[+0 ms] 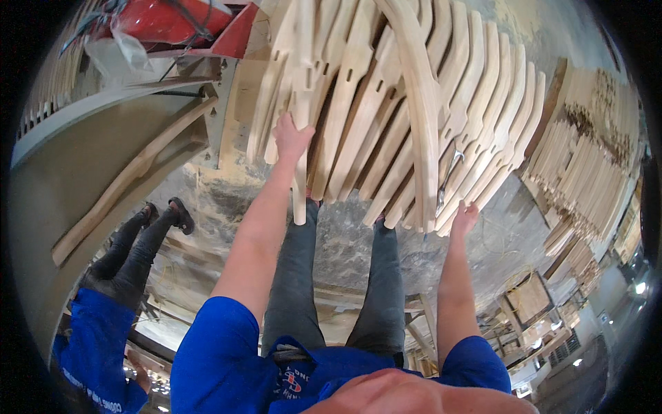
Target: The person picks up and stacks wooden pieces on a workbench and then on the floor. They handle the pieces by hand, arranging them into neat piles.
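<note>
A wide row of pale, curved wooden pieces with mortise slots, resembling chair legs [348, 114], lies side by side before me. My left hand [293, 138] is wrapped round one slotted wooden piece [300, 196] at the row's left side; its near end juts toward me. My right hand [465, 218] is at the near end of a wooden piece [452, 222] on the right side, fingers curled against it. One longer curved wooden piece [422, 103] lies across the top of the others. A silver wrench [453, 165] rests on the pieces near my right hand.
Stacks of similar wooden parts [576, 172] stand at the right. On the left, a grey panel [76, 165] bears another curved wooden piece [131, 176], below a red machine part [172, 27]. A co-worker in blue [103, 331] is at the lower left. Dusty concrete floor [345, 248] surrounds my feet.
</note>
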{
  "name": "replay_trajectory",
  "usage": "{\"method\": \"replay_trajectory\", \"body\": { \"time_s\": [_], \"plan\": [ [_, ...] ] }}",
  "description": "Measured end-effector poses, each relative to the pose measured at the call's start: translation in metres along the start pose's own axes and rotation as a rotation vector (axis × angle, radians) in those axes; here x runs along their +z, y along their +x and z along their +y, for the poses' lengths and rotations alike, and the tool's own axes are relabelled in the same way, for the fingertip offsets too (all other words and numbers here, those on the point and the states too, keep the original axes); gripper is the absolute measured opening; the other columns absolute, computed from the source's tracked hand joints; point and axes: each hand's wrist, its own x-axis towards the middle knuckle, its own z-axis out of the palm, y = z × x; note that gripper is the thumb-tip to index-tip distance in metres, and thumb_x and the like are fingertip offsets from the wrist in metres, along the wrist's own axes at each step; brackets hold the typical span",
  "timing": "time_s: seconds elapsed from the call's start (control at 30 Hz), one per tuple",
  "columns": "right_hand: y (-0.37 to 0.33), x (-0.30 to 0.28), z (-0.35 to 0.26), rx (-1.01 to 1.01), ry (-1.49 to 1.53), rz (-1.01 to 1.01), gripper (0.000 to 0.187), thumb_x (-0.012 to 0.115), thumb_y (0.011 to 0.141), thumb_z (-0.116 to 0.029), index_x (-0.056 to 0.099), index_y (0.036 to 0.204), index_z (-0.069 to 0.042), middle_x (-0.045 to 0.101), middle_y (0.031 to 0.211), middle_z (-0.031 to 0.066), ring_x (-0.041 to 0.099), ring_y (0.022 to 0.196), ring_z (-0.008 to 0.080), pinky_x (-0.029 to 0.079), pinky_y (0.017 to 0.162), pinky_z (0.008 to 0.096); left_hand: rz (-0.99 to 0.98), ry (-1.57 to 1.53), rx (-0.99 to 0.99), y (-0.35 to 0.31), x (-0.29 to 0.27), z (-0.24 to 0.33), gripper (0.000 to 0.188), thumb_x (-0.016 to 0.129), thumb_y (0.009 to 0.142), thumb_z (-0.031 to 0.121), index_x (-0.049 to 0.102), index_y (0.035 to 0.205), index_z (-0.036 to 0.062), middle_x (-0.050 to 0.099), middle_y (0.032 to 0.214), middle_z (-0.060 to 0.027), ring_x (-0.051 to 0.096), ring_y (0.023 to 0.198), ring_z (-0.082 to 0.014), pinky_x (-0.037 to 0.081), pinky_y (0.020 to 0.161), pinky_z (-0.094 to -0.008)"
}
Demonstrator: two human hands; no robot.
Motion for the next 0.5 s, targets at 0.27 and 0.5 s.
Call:
{"method": "replay_trajectory", "body": {
  "time_s": [0.27,0.5],
  "plan": [
    [-0.021,0.045,0.038,0.054,0.143,-0.406,0.038,0.070,0.072,-0.029,0.052,0.090,0.000,0.055,0.090,0.0174,0.056,0.083,0.0289,0.045,0.073,0.0393,0.064,-0.237,-0.208,-0.040,-0.009,-0.016,0.032,0.061,0.078,0.007,0.047,0.106,-0.0001,0.060,0.091,-0.0118,0.059,0.077,-0.0198,0.048,0.064,-0.0325],
    [-0.011,0.029,0.000,0.045,0.347,-0.478,0.026,0.061,0.071,-0.016,0.052,0.093,-0.003,0.056,0.077,0.0177,0.055,0.071,0.0313,0.046,0.067,0.0383,0.070,-0.530,0.020,-0.138,-0.019,0.037,0.036,0.053,0.084,0.005,0.036,0.115,0.0004,0.052,0.083,-0.0073,0.051,0.066,-0.0135,0.045,0.060,-0.0270]
  ]
}}
